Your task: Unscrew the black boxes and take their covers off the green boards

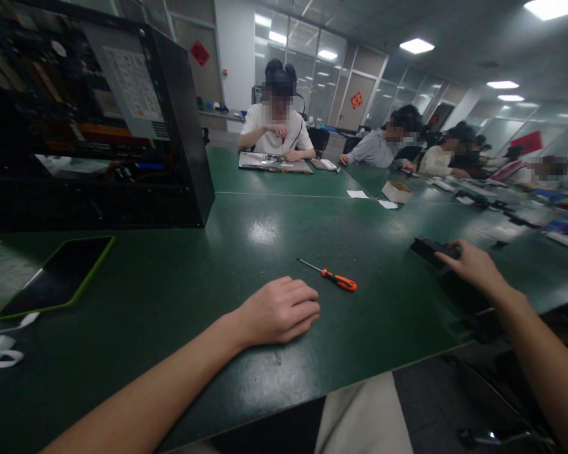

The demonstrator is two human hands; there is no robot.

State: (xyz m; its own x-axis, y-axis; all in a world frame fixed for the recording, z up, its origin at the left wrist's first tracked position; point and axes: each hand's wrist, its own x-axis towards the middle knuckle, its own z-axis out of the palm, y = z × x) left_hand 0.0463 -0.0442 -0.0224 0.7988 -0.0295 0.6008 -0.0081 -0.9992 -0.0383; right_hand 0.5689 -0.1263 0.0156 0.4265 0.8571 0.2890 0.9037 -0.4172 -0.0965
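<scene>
My left hand (284,312) rests on the green table with its fingers curled in and close together. No object shows in it, though its palm side is hidden. Just beyond it lies an orange and black screwdriver (339,279), its thin shaft pointing away to the left. Further right, my right hand (471,265) grips a black boxy object (428,249) near the table's right side, thumb along its near edge. Blur and dark shade hide what kind of thing this is and how far it reaches below the hand.
An open black computer case (182,126) stands at the left. Near it lie a phone in a green case (59,277) and a white strap-like item (0,350). Across the table (265,246), a person (279,126) works on a flat panel (274,165). A small open box (397,191) sits further right.
</scene>
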